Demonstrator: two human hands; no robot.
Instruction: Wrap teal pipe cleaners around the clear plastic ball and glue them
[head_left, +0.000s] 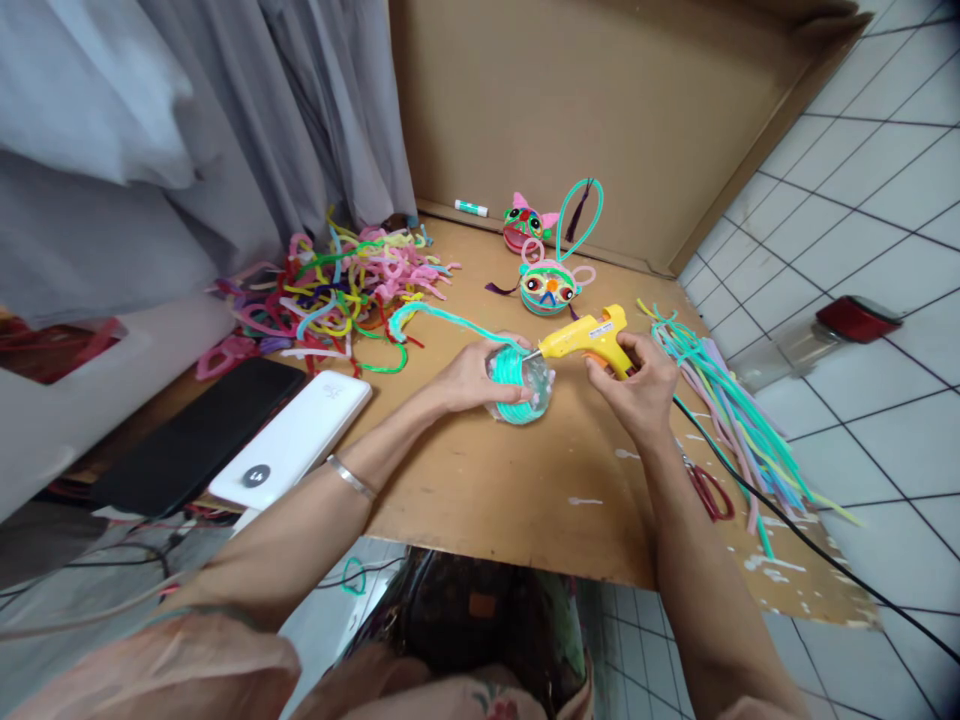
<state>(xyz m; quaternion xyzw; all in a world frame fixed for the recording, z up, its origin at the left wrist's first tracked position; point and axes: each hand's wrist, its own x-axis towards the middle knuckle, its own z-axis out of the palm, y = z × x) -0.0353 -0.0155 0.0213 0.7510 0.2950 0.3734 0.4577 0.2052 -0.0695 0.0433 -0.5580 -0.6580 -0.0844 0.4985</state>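
Observation:
My left hand [474, 380] grips a clear, rounded piece partly wound with turquoise pipe cleaner [512, 385]. From its top a loose length of the same pipe cleaner trails off to the left, with a curled end. In my right hand [641, 385] is a yellow glue gun [585, 338], its nozzle pointing left and at or very near the upper edge of the wound piece. A finger lies by the orange trigger. Whether glue is coming out cannot be made out. Just behind stands a finished-looking turquoise animal-face ornament [551, 285] with pink loops and a tall turquoise handle.
Tangled pipe cleaners [352, 285] pile up at the left. A white power bank [292, 440] and a black flat case [202, 430] lie nearer. Straight pipe cleaners [731, 410] and red-handled scissors [709, 488] lie right, beside the gun's black cord [787, 515]. Cardboard [540, 110] stands behind.

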